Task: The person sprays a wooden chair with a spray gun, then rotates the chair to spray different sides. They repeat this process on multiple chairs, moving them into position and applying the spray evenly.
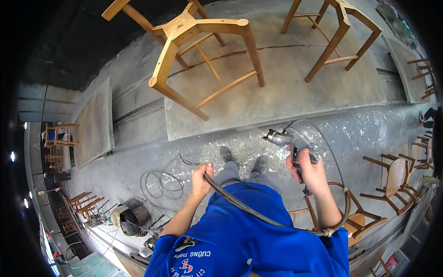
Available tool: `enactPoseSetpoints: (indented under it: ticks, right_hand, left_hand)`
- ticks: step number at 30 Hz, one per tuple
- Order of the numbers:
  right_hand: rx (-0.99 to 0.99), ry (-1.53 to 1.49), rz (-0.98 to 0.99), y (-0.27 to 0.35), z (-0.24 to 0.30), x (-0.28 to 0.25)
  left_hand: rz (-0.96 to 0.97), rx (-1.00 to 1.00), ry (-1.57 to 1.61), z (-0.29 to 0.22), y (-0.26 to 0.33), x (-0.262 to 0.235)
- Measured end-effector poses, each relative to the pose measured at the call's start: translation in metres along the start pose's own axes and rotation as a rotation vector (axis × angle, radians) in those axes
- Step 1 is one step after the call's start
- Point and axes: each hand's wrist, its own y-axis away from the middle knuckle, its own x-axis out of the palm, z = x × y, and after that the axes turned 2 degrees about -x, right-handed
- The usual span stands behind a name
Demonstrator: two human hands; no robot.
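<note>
My right hand (307, 168) is wrapped round the handle of a metal spray gun (293, 141), whose nozzle points left toward the platform edge. From the gun a hose loops down past my right forearm and across my front. My left hand (202, 180) is closed round that dark hose (240, 208) near my waist. Ahead, a wooden chair frame (207, 55) without a seat stands on a flat, stained board (277, 101). Farther right on the same board is a second wooden chair frame (339, 37).
Loose hose coils (161, 183) lie on the paint-spattered floor at left, near a dark drum (134, 217). Wooden chairs (392, 180) stand close together at right, with another chair (362, 221) behind my right arm. A second board (94, 127) is at far left.
</note>
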Motion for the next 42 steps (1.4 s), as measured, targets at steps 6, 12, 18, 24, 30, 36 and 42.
enactPoseSetpoints:
  ticks: [6,12,18,24,30,36,42]
  right_hand:
    - [0.152,0.044,-0.070,-0.022,-0.046,-0.003]
    - [0.202,0.126,-0.142,-0.023,-0.077,-0.005]
    - [0.140,0.027,-0.214,0.024,-0.044,-0.021]
    - [-0.341,-0.099,-0.107,0.073,-0.003,-0.040]
    - [-0.253,-0.029,-0.145,0.088,0.009,-0.041]
    - [-0.326,-0.086,-0.219,0.093,0.007,-0.030]
    - [-0.343,-0.048,-0.197,0.091,0.012,-0.028]
  left_hand:
    - [-0.066,0.091,-0.014,-0.038,0.018,-0.019]
    - [-0.030,0.100,-0.006,-0.060,0.031,-0.025]
    - [0.146,0.198,-0.015,-0.093,0.020,-0.035]
    - [0.173,0.349,0.005,-0.121,0.003,-0.034]
    - [0.179,0.412,0.023,-0.128,0.000,-0.030]
    - [0.216,0.421,0.055,-0.127,0.003,-0.031]
    - [0.202,0.394,0.083,-0.123,0.003,-0.035]
